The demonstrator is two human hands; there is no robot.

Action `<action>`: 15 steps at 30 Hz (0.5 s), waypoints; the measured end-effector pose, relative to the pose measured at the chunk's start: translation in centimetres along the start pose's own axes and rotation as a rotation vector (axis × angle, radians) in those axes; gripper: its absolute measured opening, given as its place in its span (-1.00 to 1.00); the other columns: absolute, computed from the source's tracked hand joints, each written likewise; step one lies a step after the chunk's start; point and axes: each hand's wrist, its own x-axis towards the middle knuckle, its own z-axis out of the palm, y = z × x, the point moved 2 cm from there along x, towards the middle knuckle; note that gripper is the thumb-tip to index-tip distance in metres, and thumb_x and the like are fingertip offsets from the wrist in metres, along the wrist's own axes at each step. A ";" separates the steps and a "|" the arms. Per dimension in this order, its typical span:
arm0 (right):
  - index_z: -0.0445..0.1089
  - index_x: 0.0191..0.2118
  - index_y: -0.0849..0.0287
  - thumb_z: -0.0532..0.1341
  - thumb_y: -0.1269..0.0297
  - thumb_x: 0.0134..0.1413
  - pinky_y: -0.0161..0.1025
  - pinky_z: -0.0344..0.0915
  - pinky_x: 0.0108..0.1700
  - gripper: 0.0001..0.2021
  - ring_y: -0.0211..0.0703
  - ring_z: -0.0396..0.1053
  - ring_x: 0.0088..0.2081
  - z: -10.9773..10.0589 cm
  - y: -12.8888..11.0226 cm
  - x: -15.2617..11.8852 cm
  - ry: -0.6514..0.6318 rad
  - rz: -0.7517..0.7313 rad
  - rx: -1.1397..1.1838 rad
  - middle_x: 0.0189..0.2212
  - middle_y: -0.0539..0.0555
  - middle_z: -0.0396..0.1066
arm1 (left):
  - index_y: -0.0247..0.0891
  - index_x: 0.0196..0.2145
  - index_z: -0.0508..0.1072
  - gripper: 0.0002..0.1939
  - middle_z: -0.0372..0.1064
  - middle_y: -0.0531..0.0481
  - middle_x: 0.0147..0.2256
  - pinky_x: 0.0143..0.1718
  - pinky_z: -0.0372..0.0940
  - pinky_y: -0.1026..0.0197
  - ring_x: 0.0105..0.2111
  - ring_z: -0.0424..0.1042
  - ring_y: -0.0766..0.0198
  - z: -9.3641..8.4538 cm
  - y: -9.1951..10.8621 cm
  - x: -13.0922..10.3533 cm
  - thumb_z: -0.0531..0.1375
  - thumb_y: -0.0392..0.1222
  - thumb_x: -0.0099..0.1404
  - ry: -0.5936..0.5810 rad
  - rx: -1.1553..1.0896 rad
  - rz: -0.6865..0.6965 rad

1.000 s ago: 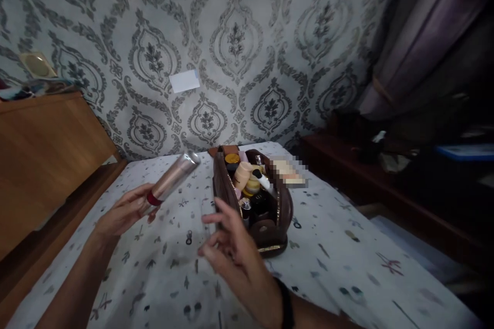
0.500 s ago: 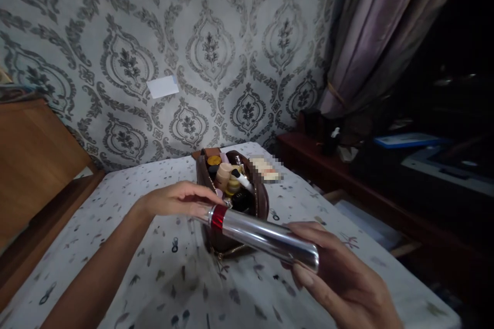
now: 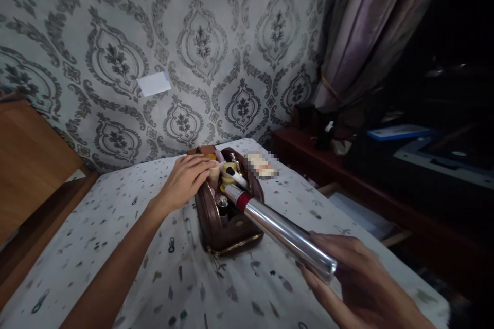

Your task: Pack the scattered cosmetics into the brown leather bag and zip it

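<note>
In my right hand [image 3: 351, 272] is a shiny silver tube with a red band [image 3: 285, 229], gripped near its lower right end. Its far end tilts up to the left, over the mouth of a brown zip bag [image 3: 231, 247]. The bag stands unzipped, packed with cosmetics: a beige bottle [image 3: 213, 175], a white tube with a black part [image 3: 238, 178] and a bottle with a shiny cap [image 3: 223, 205]. My left hand [image 3: 189, 177] rests over the bag's left rim, its fingers stretched toward the beige bottle. Whether the fingertips touch that bottle cannot be made out.
Beneath the bag spreads a white patterned cloth [image 3: 150, 267]. A blurred-out item [image 3: 262, 165] lies just right of the bag. Patterned wallpaper [image 3: 200, 41] rises behind. On the left is a wooden panel [image 3: 34, 159]; on the right, an open drawer [image 3: 358, 216] and a curtain [image 3: 358, 36].
My left hand has left the tube's banded end and moved up to the bag's left rim. My right hand has shifted slightly right and down with the tube, now tilted more steeply.
</note>
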 end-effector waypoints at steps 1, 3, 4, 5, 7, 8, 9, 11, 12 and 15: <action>0.45 -0.02 -0.01 0.29 0.27 0.15 -0.24 0.53 -0.37 -0.74 -0.04 0.50 -0.22 0.3 0.0 0.3 -0.019 -0.026 -0.024 -0.19 0.11 0.45 | -0.11 0.09 0.44 -0.65 0.44 -0.06 0.09 0.18 0.18 -0.08 0.15 0.33 0.08 0.0 -0.1 -0.2 -0.03 -0.13 0.49 0.028 -0.019 -0.010; 0.44 -0.04 0.02 0.29 0.28 0.16 -0.24 0.53 -0.36 -0.76 -0.04 0.50 -0.22 1.0 0.0 0.8 -0.010 -0.090 -0.073 -0.21 0.12 0.45 | -0.14 0.04 0.48 -0.67 0.47 -0.09 0.04 0.13 0.24 -0.03 0.09 0.38 0.10 0.1 -0.2 -0.7 -0.02 -0.14 0.48 0.078 -0.085 -0.033; 0.44 -0.05 0.04 0.29 0.29 0.16 -0.24 0.53 -0.33 -0.77 -0.04 0.50 -0.21 1.4 -0.1 1.0 0.007 -0.127 -0.104 -0.21 0.13 0.44 | -0.15 0.03 0.48 -0.67 0.47 -0.11 0.03 0.12 0.26 0.00 0.08 0.39 0.11 0.2 -0.3 -0.9 -0.02 -0.15 0.48 0.101 -0.124 -0.046; 0.43 -0.05 0.05 0.29 0.29 0.17 -0.22 0.53 -0.29 -0.78 -0.04 0.49 -0.21 1.9 -0.1 1.2 0.019 -0.162 -0.136 -0.21 0.13 0.44 | -0.16 0.03 0.48 -0.67 0.46 -0.12 0.03 0.11 0.27 0.01 0.07 0.39 0.11 0.4 -0.3 -1.0 -0.02 -0.15 0.48 0.122 -0.163 -0.059; 0.42 -0.05 0.07 0.28 0.32 0.18 -0.21 0.53 -0.23 -0.79 -0.07 0.49 -0.21 2.9 -0.3 1.7 0.023 -0.231 -0.196 -0.20 0.13 0.42 | -0.17 0.03 0.47 -0.67 0.45 -0.13 0.02 0.11 0.28 0.02 0.08 0.38 0.11 0.8 -0.4 -1.3 -0.02 -0.14 0.48 0.165 -0.223 -0.081; 0.41 -0.05 0.08 0.27 0.33 0.20 -0.22 0.52 -0.22 -0.79 -0.09 0.49 -0.22 3.5 -0.3 1.9 0.013 -0.263 -0.214 -0.20 0.13 0.41 | -0.17 0.03 0.46 -0.67 0.45 -0.13 0.02 0.13 0.28 0.02 0.09 0.38 0.11 1.0 -0.5 -1.5 -0.02 -0.14 0.48 0.180 -0.246 -0.088; 0.40 -0.03 0.09 0.26 0.34 0.21 -0.24 0.52 -0.23 -0.79 -0.12 0.48 -0.25 4.0 -0.3 2.2 -0.001 -0.292 -0.226 -0.20 0.13 0.40 | -0.17 0.04 0.46 -0.67 0.45 -0.13 0.03 0.14 0.28 0.02 0.09 0.38 0.11 1.2 -0.5 -1.5 -0.02 -0.13 0.47 0.192 -0.264 -0.092; 0.39 -0.01 0.11 0.24 0.35 0.23 -0.28 0.50 -0.29 -0.78 -0.19 0.47 -0.31 4.9 -0.1 2.8 -0.028 -0.337 -0.247 -0.19 0.13 0.38 | -0.17 0.04 0.45 -0.68 0.45 -0.13 0.03 0.15 0.27 0.00 0.09 0.38 0.11 1.5 -0.5 -1.6 -0.01 -0.13 0.47 0.207 -0.282 -0.096; 0.39 -0.01 0.11 0.23 0.34 0.25 -0.30 0.50 -0.31 -0.79 -0.20 0.47 -0.33 5.4 0.0 3.1 -0.033 -0.356 -0.267 -0.19 0.13 0.38 | -0.18 0.04 0.44 -0.68 0.45 -0.13 0.03 0.15 0.28 0.00 0.08 0.38 0.11 1.7 -0.5 -1.6 -0.01 -0.14 0.47 0.214 -0.285 -0.097; 0.39 -0.01 0.12 0.19 0.28 0.28 -0.29 0.49 -0.35 -0.80 -0.20 0.48 -0.34 6.6 0.4 4.2 -0.022 -0.408 -0.357 -0.16 0.15 0.37 | -0.19 0.03 0.44 -0.69 0.46 -0.14 0.03 0.15 0.28 0.00 0.09 0.39 0.12 1.9 -0.4 -1.6 -0.02 -0.15 0.48 0.240 -0.293 -0.095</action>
